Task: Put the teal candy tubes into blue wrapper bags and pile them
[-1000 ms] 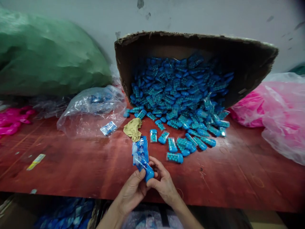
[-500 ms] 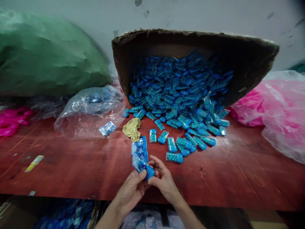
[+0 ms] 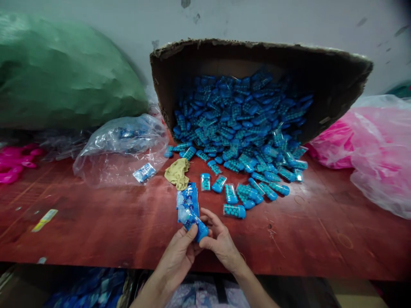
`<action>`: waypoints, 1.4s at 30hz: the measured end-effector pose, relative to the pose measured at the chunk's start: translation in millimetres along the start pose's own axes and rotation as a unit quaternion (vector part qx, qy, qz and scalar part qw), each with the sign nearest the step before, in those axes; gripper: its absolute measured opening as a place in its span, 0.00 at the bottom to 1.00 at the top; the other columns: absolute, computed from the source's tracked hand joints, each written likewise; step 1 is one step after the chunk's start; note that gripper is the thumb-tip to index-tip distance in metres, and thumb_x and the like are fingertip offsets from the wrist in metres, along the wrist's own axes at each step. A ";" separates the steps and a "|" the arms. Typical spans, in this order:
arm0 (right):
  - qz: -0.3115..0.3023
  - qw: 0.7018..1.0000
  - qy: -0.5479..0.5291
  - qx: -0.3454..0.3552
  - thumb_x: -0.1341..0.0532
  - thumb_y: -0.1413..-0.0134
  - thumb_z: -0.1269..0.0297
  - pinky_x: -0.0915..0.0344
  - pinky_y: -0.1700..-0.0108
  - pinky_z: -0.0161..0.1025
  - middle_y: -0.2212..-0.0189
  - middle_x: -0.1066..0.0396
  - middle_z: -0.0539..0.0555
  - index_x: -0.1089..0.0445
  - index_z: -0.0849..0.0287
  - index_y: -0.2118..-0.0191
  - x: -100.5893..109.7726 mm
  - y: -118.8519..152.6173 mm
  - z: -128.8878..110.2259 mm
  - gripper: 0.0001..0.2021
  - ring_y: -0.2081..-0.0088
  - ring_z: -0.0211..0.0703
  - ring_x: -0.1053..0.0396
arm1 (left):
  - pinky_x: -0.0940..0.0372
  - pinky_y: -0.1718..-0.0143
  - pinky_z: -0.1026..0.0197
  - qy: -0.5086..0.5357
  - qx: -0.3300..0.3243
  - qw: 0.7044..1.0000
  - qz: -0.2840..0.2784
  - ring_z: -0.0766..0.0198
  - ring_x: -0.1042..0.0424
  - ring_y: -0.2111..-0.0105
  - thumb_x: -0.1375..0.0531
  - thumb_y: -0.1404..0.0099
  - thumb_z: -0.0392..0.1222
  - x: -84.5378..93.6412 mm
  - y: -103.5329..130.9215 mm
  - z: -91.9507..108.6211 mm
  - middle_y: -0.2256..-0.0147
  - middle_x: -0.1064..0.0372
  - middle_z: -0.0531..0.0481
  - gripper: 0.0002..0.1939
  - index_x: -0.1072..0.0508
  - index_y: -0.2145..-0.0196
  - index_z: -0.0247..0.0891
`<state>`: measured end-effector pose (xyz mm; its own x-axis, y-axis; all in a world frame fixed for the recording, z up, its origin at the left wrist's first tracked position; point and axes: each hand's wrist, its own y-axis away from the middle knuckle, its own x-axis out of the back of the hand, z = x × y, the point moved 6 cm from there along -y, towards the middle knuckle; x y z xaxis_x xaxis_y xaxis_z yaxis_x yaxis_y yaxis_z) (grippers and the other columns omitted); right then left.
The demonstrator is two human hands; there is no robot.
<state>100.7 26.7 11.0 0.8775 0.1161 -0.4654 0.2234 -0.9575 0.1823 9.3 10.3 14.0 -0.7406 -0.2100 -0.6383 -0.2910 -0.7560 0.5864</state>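
Near the table's front edge, my left hand pinches a blue pack with its thumb on top. My right hand is closed on the pack's right end, thumb below and forefinger above. Just beyond the hands lies a row of flat blue packets, overlapping each other. A crumpled yellow-green cloth touches the row's far end. To the right, several loose blue packs with small balls, one of them a lying pack, are spread on the table.
A large cardboard box lies on its side, blue packs spilling out. At left are a clear plastic bag, a green sack and a yellow strip. Pink bags stand right on the red table.
My left thumb has shifted slightly up over the blue pack. Both hands otherwise keep nearly the same place and hold.
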 end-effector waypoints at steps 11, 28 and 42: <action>0.104 0.994 0.042 0.009 0.37 0.64 0.72 0.37 0.69 0.32 0.76 0.31 0.46 0.32 0.58 0.71 3.5 1.1 12.1 0.08 0.73 0.37 0.35 | 0.36 0.67 0.64 -0.039 -0.063 0.996 0.047 0.66 0.30 0.69 0.39 0.46 0.39 10.7 -2.5 7.8 0.69 0.27 0.50 0.08 0.28 0.66 0.37; 0.063 0.998 0.020 0.007 0.32 0.68 0.70 0.38 0.67 0.34 0.73 0.33 0.47 0.33 0.56 0.64 -0.4 1.6 9.6 0.18 0.70 0.37 0.36 | 0.39 0.66 0.65 -0.065 -0.111 0.991 0.048 0.68 0.32 0.72 0.38 0.48 0.39 6.5 2.7 17.5 0.73 0.28 0.51 0.07 0.28 0.69 0.35; -0.008 0.999 0.024 0.028 0.32 0.65 0.68 0.38 0.62 0.36 0.67 0.33 0.48 0.34 0.54 0.57 -0.7 -1.4 5.2 0.23 0.65 0.40 0.36 | 0.37 0.68 0.65 -0.056 -0.052 0.997 0.016 0.66 0.29 0.70 0.38 0.48 0.38 3.7 4.3 23.2 0.70 0.26 0.49 0.09 0.27 0.67 0.37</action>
<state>97.6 26.6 6.5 0.8931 0.1434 -0.4264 0.2156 -0.9683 0.1260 -8.8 20.6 25.7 -0.8137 -0.1694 -0.5561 -0.2052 -0.8114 0.5473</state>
